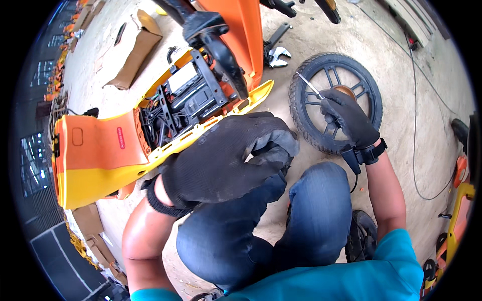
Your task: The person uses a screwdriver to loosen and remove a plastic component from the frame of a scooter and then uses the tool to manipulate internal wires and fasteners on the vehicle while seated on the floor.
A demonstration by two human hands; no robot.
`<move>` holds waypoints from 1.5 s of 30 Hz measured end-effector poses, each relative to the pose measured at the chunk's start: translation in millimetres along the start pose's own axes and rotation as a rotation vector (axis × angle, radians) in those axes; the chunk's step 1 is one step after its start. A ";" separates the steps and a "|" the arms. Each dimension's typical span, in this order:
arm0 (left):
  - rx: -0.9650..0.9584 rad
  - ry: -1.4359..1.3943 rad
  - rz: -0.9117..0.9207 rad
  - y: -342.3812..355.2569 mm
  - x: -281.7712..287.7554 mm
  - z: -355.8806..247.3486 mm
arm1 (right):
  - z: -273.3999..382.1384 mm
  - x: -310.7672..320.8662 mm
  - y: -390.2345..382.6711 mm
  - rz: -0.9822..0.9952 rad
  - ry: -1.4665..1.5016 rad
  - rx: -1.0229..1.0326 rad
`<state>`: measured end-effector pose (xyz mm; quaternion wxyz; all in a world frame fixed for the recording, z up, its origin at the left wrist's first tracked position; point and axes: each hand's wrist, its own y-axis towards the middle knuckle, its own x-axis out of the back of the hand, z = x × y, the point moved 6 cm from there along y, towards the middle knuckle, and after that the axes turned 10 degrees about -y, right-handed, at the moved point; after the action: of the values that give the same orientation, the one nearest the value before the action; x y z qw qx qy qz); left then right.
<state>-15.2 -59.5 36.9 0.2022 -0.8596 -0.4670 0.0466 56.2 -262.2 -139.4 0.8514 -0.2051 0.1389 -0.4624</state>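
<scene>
My left hand (pixel 226 158), in a black glove, is raised in front of my knees near the scooter's yellow edge. Its fingers are curled against the thumb, and whatever they may hold is hidden. In my gloved right hand (pixel 351 115) is a screwdriver (pixel 309 84); its thin metal shaft points up and left, and the glove covers its grip. Below that hand a spoked wheel with a black tyre (pixel 305 120) lies flat on the floor. To the left is an orange and yellow scooter body (pixel 100 143), with its black battery and wiring compartment (pixel 193 103) uncovered.
An adjustable wrench (pixel 277 56) lies beyond the wheel, beside the orange panel (pixel 241 35). A cardboard box (pixel 133 50) stands at the far left. A thin cable (pixel 414 125) runs across the floor at right, near more orange and yellow scooter parts (pixel 459 215).
</scene>
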 end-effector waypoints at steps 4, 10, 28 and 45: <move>-0.056 0.286 -0.126 -41.4 5.2 -62.3 | 8.5 14.1 -20.3 -0.029 -0.029 0.017; -0.309 0.332 -0.069 -57.8 -68.5 -88.1 | 60.2 8.4 -59.2 -0.164 0.072 0.076; -0.451 0.097 -0.450 -35.5 -79.1 -16.3 | -181.2 -164.0 29.2 -0.167 -0.081 -0.434; -0.352 -0.307 -0.473 -19.6 -27.3 15.6 | -196.4 -118.3 61.7 -0.134 -0.726 -0.030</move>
<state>-50.0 -67.8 27.3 -0.0169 -0.7320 -0.6795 0.0458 -45.6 -175.6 -335.6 0.8099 -0.3769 -0.1791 -0.4122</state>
